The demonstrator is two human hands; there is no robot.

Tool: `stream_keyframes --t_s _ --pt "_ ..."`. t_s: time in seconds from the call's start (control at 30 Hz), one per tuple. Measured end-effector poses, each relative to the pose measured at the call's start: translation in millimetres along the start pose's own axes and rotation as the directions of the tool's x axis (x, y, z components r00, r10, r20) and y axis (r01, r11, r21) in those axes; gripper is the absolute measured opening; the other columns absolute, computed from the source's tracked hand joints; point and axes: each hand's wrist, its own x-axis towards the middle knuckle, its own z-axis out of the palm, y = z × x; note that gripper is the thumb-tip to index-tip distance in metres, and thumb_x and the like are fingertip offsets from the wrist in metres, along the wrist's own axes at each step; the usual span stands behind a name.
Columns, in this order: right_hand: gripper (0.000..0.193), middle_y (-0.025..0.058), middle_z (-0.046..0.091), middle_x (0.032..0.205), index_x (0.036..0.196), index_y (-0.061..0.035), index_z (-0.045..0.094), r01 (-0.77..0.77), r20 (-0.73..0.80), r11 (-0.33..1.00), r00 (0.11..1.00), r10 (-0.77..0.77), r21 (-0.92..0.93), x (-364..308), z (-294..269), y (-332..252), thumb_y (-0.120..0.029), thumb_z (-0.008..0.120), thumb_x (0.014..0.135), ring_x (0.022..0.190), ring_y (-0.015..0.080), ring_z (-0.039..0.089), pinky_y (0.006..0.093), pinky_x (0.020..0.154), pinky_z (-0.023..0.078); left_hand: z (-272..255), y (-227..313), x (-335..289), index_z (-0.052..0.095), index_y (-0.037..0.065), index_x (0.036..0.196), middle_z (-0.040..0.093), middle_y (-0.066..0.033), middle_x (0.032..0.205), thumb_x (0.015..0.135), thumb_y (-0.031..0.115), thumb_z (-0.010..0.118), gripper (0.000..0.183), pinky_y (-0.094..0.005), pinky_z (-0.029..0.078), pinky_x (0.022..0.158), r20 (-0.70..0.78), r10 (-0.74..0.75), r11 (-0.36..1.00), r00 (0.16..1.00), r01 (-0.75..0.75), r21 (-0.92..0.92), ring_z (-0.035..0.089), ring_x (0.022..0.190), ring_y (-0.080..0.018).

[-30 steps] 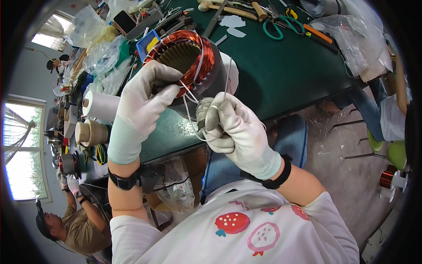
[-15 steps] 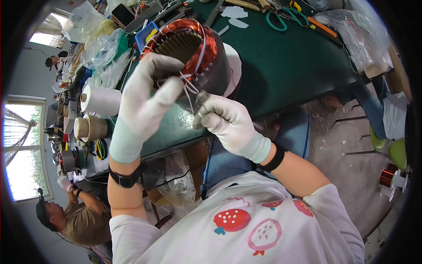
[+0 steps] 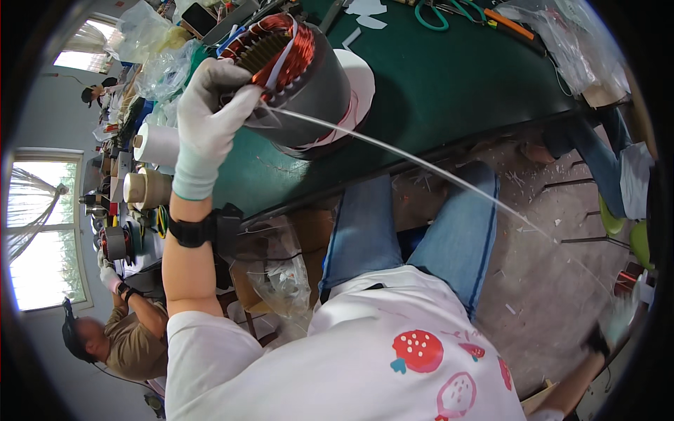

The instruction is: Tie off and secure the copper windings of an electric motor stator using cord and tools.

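A motor stator (image 3: 319,81) with a dark grey shell stands tilted on a round white pad (image 3: 361,77) at the bench edge. White lacing crosses its copper winding (image 3: 300,52). My left hand (image 3: 210,112), in a white glove, is closed at the winding's near-left rim, thumb and fingers pinching there; what lies under the fingertips is partly hidden. From beside that thumb a white cord (image 3: 421,165) runs straight and taut to the far right. My right hand (image 3: 621,312) is stretched out at that end, smeared by motion, with the cord leading into it.
Teal-handled scissors (image 3: 439,21), an orange-handled tool (image 3: 516,31) and paper scraps (image 3: 366,8) lie on the green bench (image 3: 435,91). White and beige thread spools (image 3: 147,188) stand left. A co-worker (image 3: 133,337) sits lower left; a green chair (image 3: 639,242) stands right.
My right hand has swung from beside the stator far out to the lower right, drawing the white cord out straight. My left hand stays at the winding; the stator appears higher and further left.
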Motion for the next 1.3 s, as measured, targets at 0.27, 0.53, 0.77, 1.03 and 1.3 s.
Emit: stream_keyframes --t_s 0.27,0.53,0.77,1.03,1.3 --pt "0.045 0.0036 0.054 0.127 0.151 -0.0039 0.040 -0.322 -0.347 0.882 0.917 0.199 -0.344 30 108 43 -0.014 0.037 0.107 0.094 0.0086 0.057 0.0213 0.078 0.048 -9 4 1 0.059 0.000 0.098 0.062 -0.0030 0.096 0.085 0.000 0.067 0.015 -0.0253 0.047 0.085 0.113 0.051 0.995 0.992 -0.060 0.075 0.056 0.088 -0.0084" --pt "0.035 0.0011 0.057 0.076 0.127 0.0030 0.061 -0.651 0.897 0.757 0.306 0.318 -0.046 89 606 -69 -0.018 0.049 0.101 0.057 0.0039 0.046 0.0180 0.052 0.040 -21 27 11 0.061 -0.001 0.128 0.066 -0.0041 0.107 0.092 0.007 0.062 0.037 -0.0258 0.048 0.093 0.270 -0.044 0.978 0.962 -0.014 0.208 0.061 0.101 -0.0101" --pt "0.031 0.0020 0.060 0.071 0.113 0.0008 0.064 -0.820 0.842 0.572 0.327 0.429 0.027 84 643 -61 -0.023 0.052 0.098 0.053 0.0051 0.050 0.0213 0.048 0.040 -30 45 59 0.070 0.000 0.113 0.073 -0.0069 0.097 0.096 0.010 0.058 0.024 -0.0268 0.052 0.087 0.302 0.037 0.869 0.953 -0.180 0.461 0.067 0.093 -0.0125" --pt "0.030 0.0075 0.069 0.088 0.110 -0.0039 0.069 -0.492 0.805 0.866 0.480 0.350 -0.083 95 641 -50 -0.025 0.048 0.104 0.067 0.0094 0.062 0.0265 0.055 0.047 -63 47 83 0.068 -0.003 0.105 0.068 -0.0152 0.103 0.082 -0.005 0.059 0.025 -0.0353 0.053 0.084 0.658 0.262 0.352 0.706 -0.705 0.616 0.066 0.090 -0.0267" --pt "0.025 0.0121 0.064 0.108 0.112 -0.0037 0.068 0.377 0.693 0.926 0.677 -0.248 -0.037 71 586 -56 -0.018 0.067 0.091 0.096 0.0232 0.063 0.0351 0.087 0.050 0 64 40 0.069 0.012 0.093 0.066 -0.0058 0.111 0.076 0.009 0.073 0.018 -0.0418 0.049 0.081 0.701 0.414 0.363 0.580 -0.812 0.457 0.063 0.095 -0.0308"
